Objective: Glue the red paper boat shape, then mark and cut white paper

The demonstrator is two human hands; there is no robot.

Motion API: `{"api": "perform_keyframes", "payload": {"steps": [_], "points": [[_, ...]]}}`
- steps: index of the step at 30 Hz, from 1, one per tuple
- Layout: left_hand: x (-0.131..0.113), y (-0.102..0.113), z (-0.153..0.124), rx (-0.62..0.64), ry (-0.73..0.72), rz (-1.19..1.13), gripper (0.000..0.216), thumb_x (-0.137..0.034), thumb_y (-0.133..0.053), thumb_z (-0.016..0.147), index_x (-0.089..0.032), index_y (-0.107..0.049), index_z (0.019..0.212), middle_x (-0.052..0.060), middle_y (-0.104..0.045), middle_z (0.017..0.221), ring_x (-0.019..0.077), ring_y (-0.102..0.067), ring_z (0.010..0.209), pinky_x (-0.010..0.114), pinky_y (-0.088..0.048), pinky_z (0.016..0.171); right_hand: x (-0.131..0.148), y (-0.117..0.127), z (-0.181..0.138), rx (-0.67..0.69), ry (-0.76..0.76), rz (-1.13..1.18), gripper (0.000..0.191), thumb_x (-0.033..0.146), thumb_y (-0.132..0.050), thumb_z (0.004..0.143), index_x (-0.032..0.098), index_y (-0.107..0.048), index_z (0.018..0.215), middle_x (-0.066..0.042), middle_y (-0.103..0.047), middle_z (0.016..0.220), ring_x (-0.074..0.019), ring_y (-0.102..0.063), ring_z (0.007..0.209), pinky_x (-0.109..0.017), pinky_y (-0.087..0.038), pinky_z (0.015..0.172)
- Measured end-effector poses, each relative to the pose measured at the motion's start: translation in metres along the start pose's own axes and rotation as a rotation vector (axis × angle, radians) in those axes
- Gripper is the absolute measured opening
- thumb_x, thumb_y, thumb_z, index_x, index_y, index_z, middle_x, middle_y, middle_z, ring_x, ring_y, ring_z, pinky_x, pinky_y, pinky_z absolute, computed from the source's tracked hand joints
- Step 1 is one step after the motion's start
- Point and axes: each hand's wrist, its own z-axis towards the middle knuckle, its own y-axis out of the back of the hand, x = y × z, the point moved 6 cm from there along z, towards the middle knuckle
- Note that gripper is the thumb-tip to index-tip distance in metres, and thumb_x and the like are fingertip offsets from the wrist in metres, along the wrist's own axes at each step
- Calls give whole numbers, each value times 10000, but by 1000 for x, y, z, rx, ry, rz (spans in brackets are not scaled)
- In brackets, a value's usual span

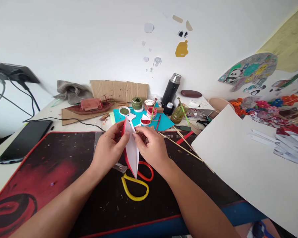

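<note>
A folded piece of paper [132, 150], white on one face and red on the other, stands upright between both hands above the black and red desk mat [52, 172]. My left hand [109, 148] pinches its left edge near the top. My right hand [151, 147] pinches the right edge, fingers curled. Under the paper lie scissors [135, 185] with one yellow and one red handle loop.
Small paint pots [149, 114] and a brush sit on a teal sheet [164, 124] behind the hands. A black flask [171, 89], cardboard [119, 91], a model boat [91, 105], a phone [24, 140], thin wooden sticks [186, 148] and a large white sheet [250, 165] surround them.
</note>
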Motion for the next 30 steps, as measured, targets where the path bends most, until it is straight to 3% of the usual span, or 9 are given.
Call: {"api": "perform_keyframes", "payload": {"steps": [9, 16, 24, 30], "points": [[0, 1, 1, 10, 13, -50, 521, -569, -703, 940, -200, -734, 1306, 116, -828, 1285, 337, -780, 1132, 443, -623, 970, 4, 3, 1, 4, 18, 2, 139, 244, -677, 1036, 212, -789, 1111, -67, -827, 991, -209, -769, 854, -300, -587, 790], [-4, 2, 0, 25, -3, -57, 461, -553, -721, 941, -209, -756, 1246, 104, -831, 1247, 317, -777, 1068, 420, -622, 915, 5, 5, 2, 2, 6, 8, 131, 273, -680, 1034, 225, -785, 1095, -49, -828, 975, -197, -762, 821, -301, -579, 777], [4, 2, -1, 22, 37, -271, 431, -534, -831, 870, -255, -768, 1193, 93, -826, 1198, 344, -754, 1131, 446, -618, 947, 15, 8, 1, 40, -12, -11, 122, 315, -686, 1040, 234, -758, 1097, -50, -811, 959, -193, -747, 828, -292, -565, 724], [9, -1, -2, 51, 37, -403, 328, -415, -807, 924, -258, -762, 1209, 84, -814, 1224, 317, -753, 1159, 442, -607, 996, 19, 10, 1, 26, 15, -19, 142, 343, -710, 1041, 233, -750, 1122, -49, -821, 959, -192, -758, 813, -293, -555, 707]]}}
